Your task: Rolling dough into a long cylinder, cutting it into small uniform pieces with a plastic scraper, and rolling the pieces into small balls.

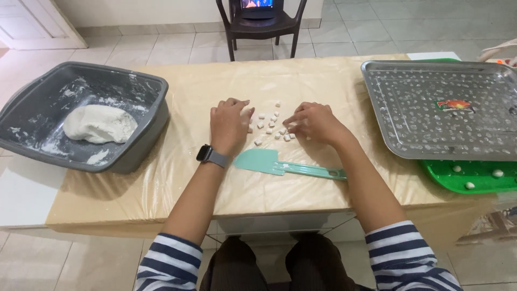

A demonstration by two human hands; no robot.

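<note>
Dozen-ish small white dough cubes [271, 127] scattered mid-worktop [323, 86], between both hands. Left hand [229, 123] loosely curled, resting beside them; right hand [314, 122] fingertips pressed together, pinching one cube. Probably light, soft, squashy (sticky too?) so grip sides gently.

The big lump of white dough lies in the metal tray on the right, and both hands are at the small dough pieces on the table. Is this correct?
Not quite. The head view shows the dough lump in the grey tub on the left, not in the metal tray. Both the left hand and right hand are at the small dough pieces.
</note>
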